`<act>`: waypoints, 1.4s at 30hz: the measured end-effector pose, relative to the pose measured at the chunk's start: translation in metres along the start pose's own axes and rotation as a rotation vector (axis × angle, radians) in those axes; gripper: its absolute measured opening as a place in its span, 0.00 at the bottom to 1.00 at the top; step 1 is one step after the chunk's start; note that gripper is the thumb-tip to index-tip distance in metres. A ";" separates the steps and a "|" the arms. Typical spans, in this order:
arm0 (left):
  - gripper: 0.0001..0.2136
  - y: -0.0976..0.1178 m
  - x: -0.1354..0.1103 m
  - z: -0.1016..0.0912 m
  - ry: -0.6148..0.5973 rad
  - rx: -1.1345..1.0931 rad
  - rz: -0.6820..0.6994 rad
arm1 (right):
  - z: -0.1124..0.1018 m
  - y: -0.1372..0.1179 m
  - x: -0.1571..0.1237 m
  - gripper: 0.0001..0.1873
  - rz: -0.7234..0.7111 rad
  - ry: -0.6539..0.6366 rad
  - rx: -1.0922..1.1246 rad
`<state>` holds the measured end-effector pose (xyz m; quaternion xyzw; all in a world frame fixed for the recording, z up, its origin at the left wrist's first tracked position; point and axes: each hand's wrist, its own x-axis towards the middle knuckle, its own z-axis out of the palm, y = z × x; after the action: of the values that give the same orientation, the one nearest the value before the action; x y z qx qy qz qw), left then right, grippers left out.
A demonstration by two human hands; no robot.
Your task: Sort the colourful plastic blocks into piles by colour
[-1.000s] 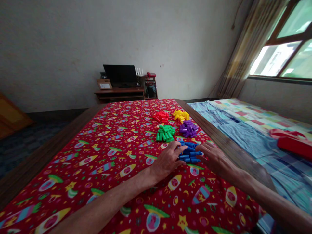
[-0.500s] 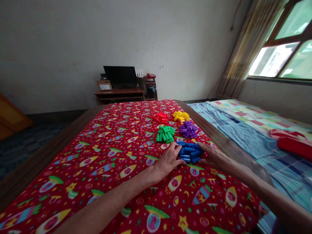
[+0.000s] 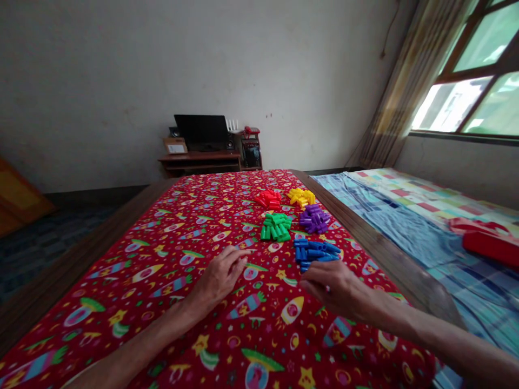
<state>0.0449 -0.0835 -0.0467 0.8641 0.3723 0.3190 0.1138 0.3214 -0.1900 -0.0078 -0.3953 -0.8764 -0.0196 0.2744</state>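
My left hand [image 3: 224, 272] hovers over or rests on the red patterned tablecloth [image 3: 178, 319], left of the piles, with its fingers loosely stretched and nothing visible in them. My right hand [image 3: 335, 285] is at the near side of a pile of blue plastic pieces [image 3: 314, 253], hiding part of it. Its fingers are curled in, and no piece shows between them. Just beyond the blue pile are small heaps of green pieces [image 3: 277, 227] and purple pieces [image 3: 314, 219]. Red pieces [image 3: 269, 199] and yellow pieces [image 3: 301, 198] are heaped farther back.
A wooden table edge [image 3: 377, 259] runs along the right side. Past it is a bed with a blue plaid sheet [image 3: 405, 237] and a red object [image 3: 488, 248]. At the far wall, a monitor [image 3: 201, 132] stands on a brown desk [image 3: 203, 160].
Both hands have let go of the sides of the blue pile. The left hand has moved left and back; the right has drawn nearer to me, its fingers curling in.
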 end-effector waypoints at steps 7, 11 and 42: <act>0.17 -0.039 -0.015 -0.017 0.073 0.110 -0.137 | 0.096 -0.042 0.062 0.17 -0.392 -0.265 0.043; 0.16 -0.036 -0.017 -0.014 0.043 0.142 -0.086 | 0.116 -0.052 0.072 0.14 -0.390 -0.273 0.058; 0.15 -0.038 -0.026 -0.007 -0.048 0.153 -0.017 | 0.117 -0.010 0.091 0.11 -0.144 -0.108 0.048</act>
<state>0.0046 -0.0758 -0.0699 0.8745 0.4001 0.2677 0.0593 0.2112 -0.1054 -0.0604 -0.3251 -0.9163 0.0030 0.2341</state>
